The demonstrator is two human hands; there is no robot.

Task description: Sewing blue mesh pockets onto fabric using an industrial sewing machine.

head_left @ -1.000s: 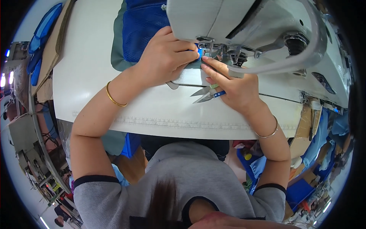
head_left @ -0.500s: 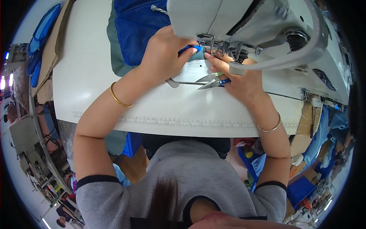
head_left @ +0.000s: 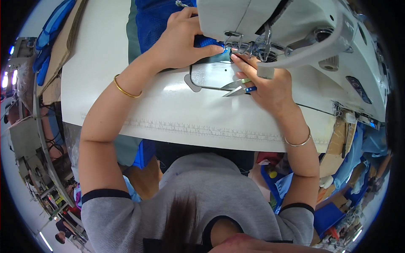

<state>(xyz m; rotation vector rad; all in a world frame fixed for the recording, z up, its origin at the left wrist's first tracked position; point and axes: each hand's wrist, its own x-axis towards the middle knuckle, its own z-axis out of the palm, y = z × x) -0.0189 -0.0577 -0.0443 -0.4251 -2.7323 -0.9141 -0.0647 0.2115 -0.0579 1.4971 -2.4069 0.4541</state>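
Note:
Blue mesh fabric (head_left: 148,31) over grey-green cloth lies at the left of a white sewing machine (head_left: 236,19), its edge running to the presser foot (head_left: 230,45). My left hand (head_left: 179,42) rests on this fabric, fingers spread and thumb stretched toward the foot. My right hand (head_left: 272,88) holds small scissors (head_left: 235,89) with green and blue at the handles, blades pointing left above the machine bed. Its index finger reaches to the cloth right beside the foot. The machine's head partly hides the right fingers and the needle area.
A printed ruler strip (head_left: 190,128) runs along the near part of the white table (head_left: 101,105). Cardboard (head_left: 63,46) and blue pieces (head_left: 52,25) are at the far left. Blue bins (head_left: 331,217) with cloth stand low at the right. Another person (head_left: 63,231) is at the lower left.
My left hand has gone from a pinch at the fabric edge to spread fingers, shifting slightly up. More grey-green cloth shows beneath it. My right hand stays near the foot with the scissors.

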